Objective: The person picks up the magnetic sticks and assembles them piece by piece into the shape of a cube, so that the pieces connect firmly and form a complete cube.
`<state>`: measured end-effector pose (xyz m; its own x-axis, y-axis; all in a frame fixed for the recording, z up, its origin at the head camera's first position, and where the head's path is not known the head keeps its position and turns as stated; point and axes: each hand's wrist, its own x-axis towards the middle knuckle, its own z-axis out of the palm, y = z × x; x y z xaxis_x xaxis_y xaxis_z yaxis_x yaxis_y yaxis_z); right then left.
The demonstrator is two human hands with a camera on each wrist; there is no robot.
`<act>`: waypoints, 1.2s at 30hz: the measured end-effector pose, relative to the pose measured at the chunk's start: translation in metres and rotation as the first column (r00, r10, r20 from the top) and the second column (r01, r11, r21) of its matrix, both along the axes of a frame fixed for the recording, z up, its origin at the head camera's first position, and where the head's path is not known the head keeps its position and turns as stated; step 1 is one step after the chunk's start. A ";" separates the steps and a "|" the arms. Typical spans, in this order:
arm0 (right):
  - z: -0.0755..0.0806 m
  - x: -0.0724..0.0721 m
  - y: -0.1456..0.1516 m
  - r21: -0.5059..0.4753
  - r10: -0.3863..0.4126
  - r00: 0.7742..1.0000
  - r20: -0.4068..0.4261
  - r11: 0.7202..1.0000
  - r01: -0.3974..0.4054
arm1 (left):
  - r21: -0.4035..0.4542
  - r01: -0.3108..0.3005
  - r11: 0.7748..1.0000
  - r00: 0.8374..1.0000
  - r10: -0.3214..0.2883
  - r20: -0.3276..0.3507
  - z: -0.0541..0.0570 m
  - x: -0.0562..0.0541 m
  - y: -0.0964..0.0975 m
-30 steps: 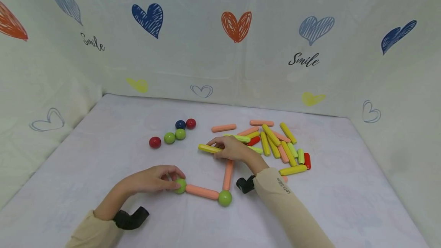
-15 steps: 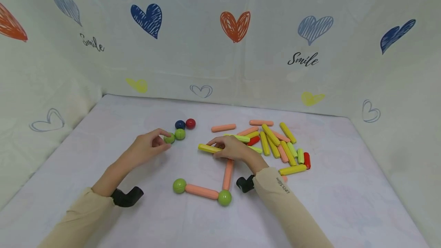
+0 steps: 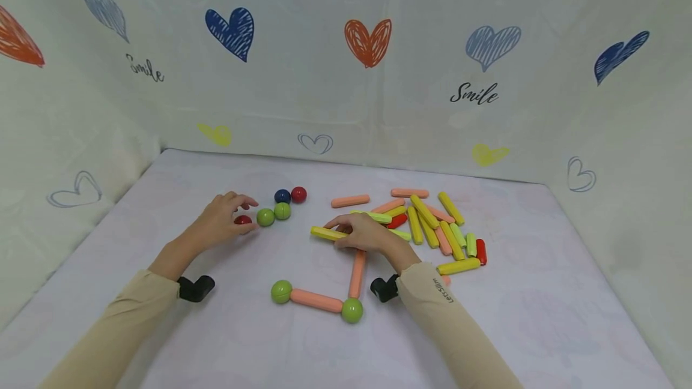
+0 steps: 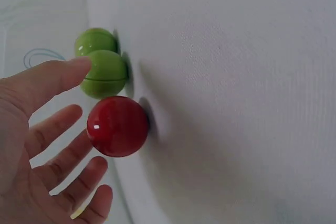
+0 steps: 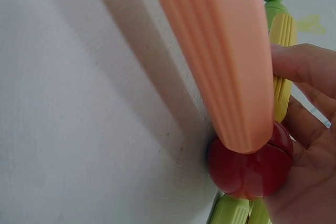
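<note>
My left hand (image 3: 216, 221), fingers apart and gently bent, surrounds a loose red ball (image 4: 118, 127) without gripping it. Two loose green balls (image 3: 265, 217) lie just right of that hand. My right hand (image 3: 364, 236) pinches a yellow ridged stick (image 3: 327, 233). Under the right palm sits another red ball (image 5: 249, 169), hidden in the head view; the yellow stick and an orange stick (image 3: 357, 275) meet at it. That orange stick runs down to a green ball (image 3: 352, 310), from which a second orange stick (image 3: 316, 301) reaches another green ball (image 3: 281, 292).
A blue ball (image 3: 282, 196) and a red ball (image 3: 299, 194) lie behind the loose green ones. Right of my right hand spreads a pile of yellow, orange, green and red sticks (image 3: 427, 215). A white cloth with printed hearts (image 3: 369, 44) hangs behind the table (image 3: 540, 317).
My left hand has left the green ball at the orange stick's end and moved up and left, past a loose green ball, to the loose red ball. My right hand has stayed put.
</note>
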<state>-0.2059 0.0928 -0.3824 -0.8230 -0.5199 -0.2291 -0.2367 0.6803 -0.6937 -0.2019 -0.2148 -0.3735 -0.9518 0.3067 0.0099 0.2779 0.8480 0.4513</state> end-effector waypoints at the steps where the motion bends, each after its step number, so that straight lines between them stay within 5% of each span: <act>1: 0.000 0.000 0.000 0.001 0.002 1.000 0.001 1.000 -0.002 | 0.002 0.000 1.000 1.000 0.000 0.026 -0.002 -0.001 -0.002; 6: 0.000 -0.001 0.000 0.006 0.006 1.000 0.001 1.000 -0.006 | 0.041 -0.008 0.999 0.993 0.003 0.115 -0.007 -0.003 -0.007; 16: -0.001 -0.001 0.001 -0.001 0.014 1.000 0.002 1.000 -0.014 | 0.079 -0.032 0.996 0.993 0.023 0.115 -0.002 0.000 -0.003; 23: -0.001 -0.002 0.001 0.014 0.023 1.000 -0.007 1.000 -0.022 | 0.173 -0.003 0.985 0.995 -0.016 0.103 0.001 0.006 0.022; 32: -0.001 -0.002 0.000 0.021 0.009 1.000 0.005 1.000 -0.009 | 0.336 -0.016 0.942 0.982 -0.049 0.184 -0.013 0.004 0.050; 36: -0.002 -0.001 0.000 0.019 0.001 1.000 0.012 1.000 -0.002 | 0.427 -0.025 0.904 0.955 -0.104 0.276 -0.021 0.001 0.055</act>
